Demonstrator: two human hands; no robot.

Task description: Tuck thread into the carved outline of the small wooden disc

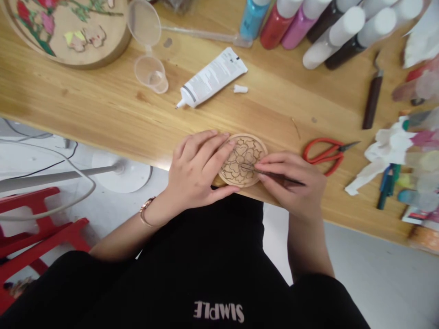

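A small round wooden disc point(244, 145) with cut-out flower and star shapes lies at the table's near edge. My left hand point(197, 169) steadies it from the left, fingertips on its upper rim and thumb along its lower side. In my right hand point(295, 178) a pair of thin dark tweezers point(283, 177) is pinched, its tips over the middle of the disc. Whether the tips hold a piece is too small to tell. Beyond the disc lie a white glue tube point(214, 77), uncapped, and its small white cap point(240, 89).
Red-handled scissors point(324, 155) lie right of my right hand. Paint bottles point(277, 23) stand at the back, near a dark-handled tool point(372, 100). A clear lidded cup point(151, 75) and a decorated wooden round point(103, 57) are at left. Crumpled tissue point(384, 148) lies at right.
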